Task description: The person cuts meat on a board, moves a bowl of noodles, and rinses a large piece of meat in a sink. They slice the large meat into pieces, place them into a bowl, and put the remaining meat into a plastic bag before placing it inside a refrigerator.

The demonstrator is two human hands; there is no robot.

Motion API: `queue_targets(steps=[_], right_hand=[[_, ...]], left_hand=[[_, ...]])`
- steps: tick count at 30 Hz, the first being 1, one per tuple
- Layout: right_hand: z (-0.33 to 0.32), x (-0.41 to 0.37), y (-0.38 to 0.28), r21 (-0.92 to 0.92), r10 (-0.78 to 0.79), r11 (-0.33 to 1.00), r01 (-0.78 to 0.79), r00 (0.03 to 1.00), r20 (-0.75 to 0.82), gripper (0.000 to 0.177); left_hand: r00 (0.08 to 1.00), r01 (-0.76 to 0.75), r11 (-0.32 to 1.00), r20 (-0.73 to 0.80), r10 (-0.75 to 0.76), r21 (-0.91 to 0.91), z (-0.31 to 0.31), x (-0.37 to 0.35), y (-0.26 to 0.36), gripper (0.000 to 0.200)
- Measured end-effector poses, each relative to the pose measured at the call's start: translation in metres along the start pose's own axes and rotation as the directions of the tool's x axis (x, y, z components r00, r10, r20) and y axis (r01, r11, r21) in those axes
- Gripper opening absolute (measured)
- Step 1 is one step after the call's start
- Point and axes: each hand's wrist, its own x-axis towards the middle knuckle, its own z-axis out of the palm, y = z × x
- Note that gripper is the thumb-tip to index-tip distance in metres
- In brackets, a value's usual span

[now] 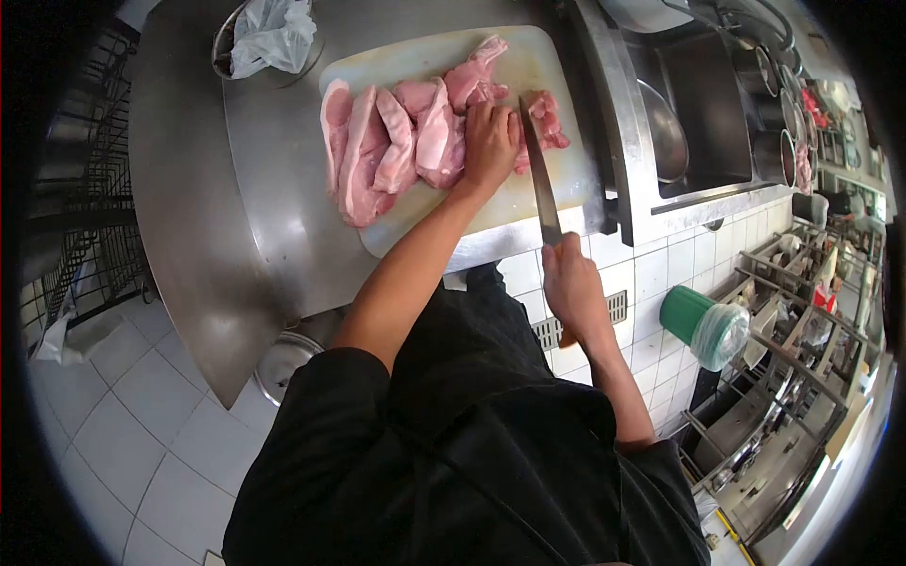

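My right hand (574,283) is wrapped round the handle of a long kitchen knife (542,184). The blade points away from me over the cutting board (396,241), its tip beside small cut pieces of raw meat (545,118). Just left of the blade, my left hand (491,146) presses down with curled fingers on a piece of raw meat (477,80); part of that piece is hidden under the fingers. Several thick slabs of pale pink raw meat with fat edges (363,156) lie side by side on the board, left of this hand.
The board lies on a steel table (283,226). A container with a plastic bag (274,38) stands at the back left. To the right is a steel sink (694,113) with metal pots (774,156). A green bin (689,316) stands on the tiled floor.
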Motion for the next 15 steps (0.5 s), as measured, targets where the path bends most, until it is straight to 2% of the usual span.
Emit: queue_targets(steps=[4,13,15], right_hand=[[-0.007,-0.018,-0.006,0.031,0.044,0.998,-0.046,0.997,0.066,0.021],[0.027,0.014,0.004,0.069,0.021,0.997,-0.024,0.999,0.038,0.020],[0.047,0.041,0.008,0.001,0.020,1.000,-0.020,0.999,-0.034,0.021]], left_hand=[[0.999,-0.043,0.999,0.029,0.043,0.007,0.003,0.001,-0.003,0.008],[0.997,-0.012,1.000,0.070,0.010,0.023,0.004,0.003,-0.003,0.006],[0.998,0.005,1.000,0.070,-0.005,0.001,0.005,0.003,-0.004,0.007]])
